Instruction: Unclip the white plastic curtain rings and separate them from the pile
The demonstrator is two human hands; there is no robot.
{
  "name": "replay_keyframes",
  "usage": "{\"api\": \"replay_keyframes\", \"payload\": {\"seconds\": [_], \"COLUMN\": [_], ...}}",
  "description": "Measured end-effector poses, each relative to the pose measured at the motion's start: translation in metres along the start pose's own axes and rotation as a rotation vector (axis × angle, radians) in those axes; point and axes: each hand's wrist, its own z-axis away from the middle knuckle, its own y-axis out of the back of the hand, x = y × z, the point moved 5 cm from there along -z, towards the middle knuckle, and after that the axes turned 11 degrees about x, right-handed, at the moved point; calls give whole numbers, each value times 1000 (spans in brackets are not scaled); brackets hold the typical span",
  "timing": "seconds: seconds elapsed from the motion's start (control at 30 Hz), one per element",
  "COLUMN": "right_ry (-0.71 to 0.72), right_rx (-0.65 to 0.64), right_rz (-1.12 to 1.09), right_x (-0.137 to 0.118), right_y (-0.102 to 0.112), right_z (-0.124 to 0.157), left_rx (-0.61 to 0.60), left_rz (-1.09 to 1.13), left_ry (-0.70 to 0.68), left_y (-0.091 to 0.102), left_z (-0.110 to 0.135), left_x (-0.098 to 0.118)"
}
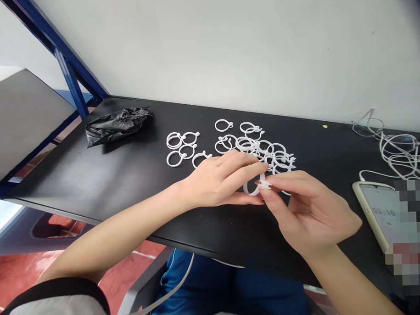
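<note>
Both hands meet over the black table [93, 180] on one white plastic ring [253, 188]. My left hand [217, 180] pinches the ring's left side between thumb and fingers. My right hand [308, 209] pinches its right end at the clasp with thumb and forefinger. Just behind the hands lies a pile of several white rings [261, 149]. A smaller group of white rings [182, 147] lies to the left of the pile.
A crumpled black plastic bag [115, 125] lies at the table's far left. A phone [377, 213] rests at the right, with white cables [399, 153] and a pair of glasses [369, 125] behind it. A blue metal frame [69, 75] stands at the left.
</note>
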Motion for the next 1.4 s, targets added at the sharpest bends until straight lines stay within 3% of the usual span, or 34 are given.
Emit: {"api": "replay_keyframes", "payload": {"seconds": [0.6, 0.97, 1.4], "right_ry": [20, 64, 91], "right_rx": [11, 9, -16], "right_rz": [-13, 83, 112], "right_x": [0, -3, -6], "right_y": [1, 0, 1], "right_z": [-1, -2, -3], "left_rx": [-35, 189, 253], "left_rz": [-51, -95, -72], "left_ry": [13, 14, -30], "left_y": [1, 9, 16], "left_z": [-1, -3, -5], "left_x": [0, -2, -1]}}
